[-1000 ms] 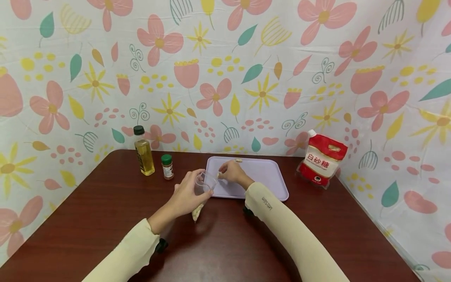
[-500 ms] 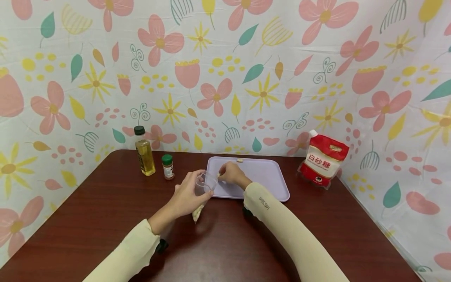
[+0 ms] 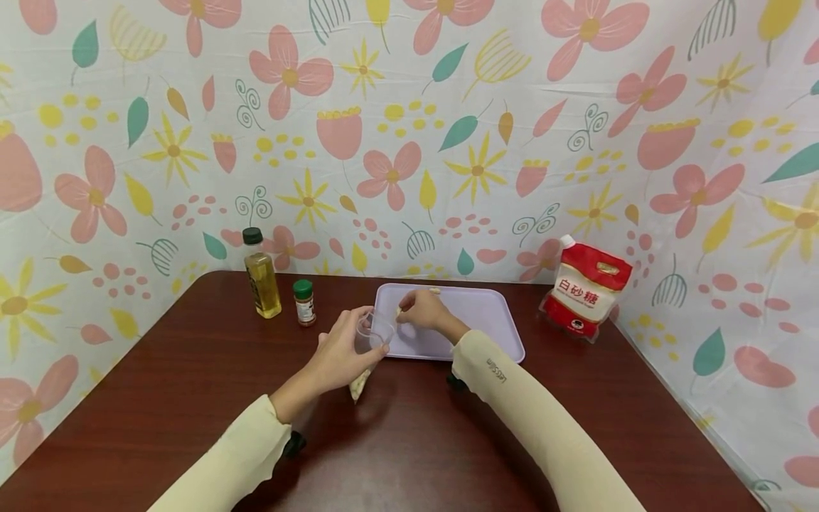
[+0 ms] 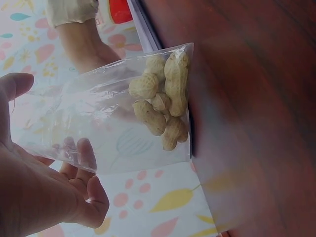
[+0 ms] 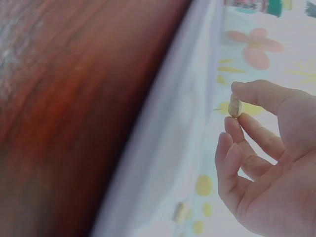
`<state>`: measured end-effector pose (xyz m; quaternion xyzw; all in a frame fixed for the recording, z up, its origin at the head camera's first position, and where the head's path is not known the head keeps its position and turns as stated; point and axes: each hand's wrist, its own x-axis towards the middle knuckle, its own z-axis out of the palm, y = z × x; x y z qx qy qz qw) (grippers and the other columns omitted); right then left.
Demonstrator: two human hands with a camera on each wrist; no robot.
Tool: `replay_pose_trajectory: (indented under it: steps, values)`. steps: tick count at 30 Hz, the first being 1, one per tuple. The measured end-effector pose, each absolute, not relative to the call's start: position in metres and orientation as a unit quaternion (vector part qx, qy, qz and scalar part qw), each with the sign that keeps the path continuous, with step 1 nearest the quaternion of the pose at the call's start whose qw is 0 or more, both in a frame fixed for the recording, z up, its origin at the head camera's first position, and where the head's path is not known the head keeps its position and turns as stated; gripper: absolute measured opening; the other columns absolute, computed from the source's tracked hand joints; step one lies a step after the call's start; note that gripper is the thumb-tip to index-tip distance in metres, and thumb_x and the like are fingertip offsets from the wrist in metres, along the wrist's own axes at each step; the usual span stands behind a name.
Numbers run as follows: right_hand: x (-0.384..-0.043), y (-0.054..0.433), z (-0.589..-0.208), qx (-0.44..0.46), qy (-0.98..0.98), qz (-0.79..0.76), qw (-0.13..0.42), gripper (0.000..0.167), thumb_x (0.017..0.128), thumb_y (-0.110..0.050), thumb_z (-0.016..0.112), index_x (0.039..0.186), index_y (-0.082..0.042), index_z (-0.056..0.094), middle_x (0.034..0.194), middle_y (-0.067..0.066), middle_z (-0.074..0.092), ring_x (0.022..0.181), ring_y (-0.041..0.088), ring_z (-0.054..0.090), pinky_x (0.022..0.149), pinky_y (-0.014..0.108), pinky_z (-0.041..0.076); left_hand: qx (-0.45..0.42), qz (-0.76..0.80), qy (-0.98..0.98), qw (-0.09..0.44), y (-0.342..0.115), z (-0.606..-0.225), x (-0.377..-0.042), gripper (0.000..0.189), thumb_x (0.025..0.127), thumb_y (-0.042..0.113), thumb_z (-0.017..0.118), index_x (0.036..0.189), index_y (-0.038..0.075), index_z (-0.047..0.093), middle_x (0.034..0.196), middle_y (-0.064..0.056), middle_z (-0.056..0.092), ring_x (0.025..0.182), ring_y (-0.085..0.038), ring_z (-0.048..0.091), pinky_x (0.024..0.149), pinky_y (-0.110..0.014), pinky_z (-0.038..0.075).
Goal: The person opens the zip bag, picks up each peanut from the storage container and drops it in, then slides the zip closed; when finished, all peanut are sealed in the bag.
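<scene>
My left hand (image 3: 345, 352) holds a clear plastic bag (image 4: 98, 108) by its spread mouth, thumb on one side and fingers on the other. Several unshelled peanuts (image 4: 158, 101) lie in the bag's bottom end, which hangs down above the table. Over the left part of a pale lilac tray (image 3: 483, 320), my right hand (image 3: 425, 311) pinches a single peanut (image 5: 235, 106) between thumb and fingertips. Another peanut (image 3: 435, 290) rests on the tray near its far edge, partly behind the right hand in the head view.
A bottle of yellow oil (image 3: 262, 281) and a green-capped spice jar (image 3: 304, 304) stand left of the tray. To its right is a red and white sugar pouch (image 3: 584, 288). A flowered curtain (image 3: 409, 142) borders the brown table (image 3: 397, 455).
The right hand and forearm have shifted slightly right, with the wrist turned a little over the tray. My left hand and the bag stay almost where they were.
</scene>
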<state>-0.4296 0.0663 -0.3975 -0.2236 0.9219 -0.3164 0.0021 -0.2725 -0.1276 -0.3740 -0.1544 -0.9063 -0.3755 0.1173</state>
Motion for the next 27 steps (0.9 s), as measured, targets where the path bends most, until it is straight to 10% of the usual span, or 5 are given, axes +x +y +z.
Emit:
replay_pose_trajectory:
  steps: [27]
  values:
    - [-0.341, 0.080, -0.308, -0.350, 0.841, -0.412, 0.009, 0.026, 0.081, -0.016, 0.080, 0.105, -0.006, 0.074, 0.102, 0.005, 0.071, 0.074, 0.016, 0.070, 0.066, 0.032, 0.056, -0.152, -0.375, -0.910, 0.090, -0.120, -0.373, -0.275, 0.077, 0.087, 0.042, 0.071, 0.149, 0.011, 0.038, 0.121, -0.006, 0.052, 0.111, -0.019, 0.052, 0.079, -0.046, 0.028]
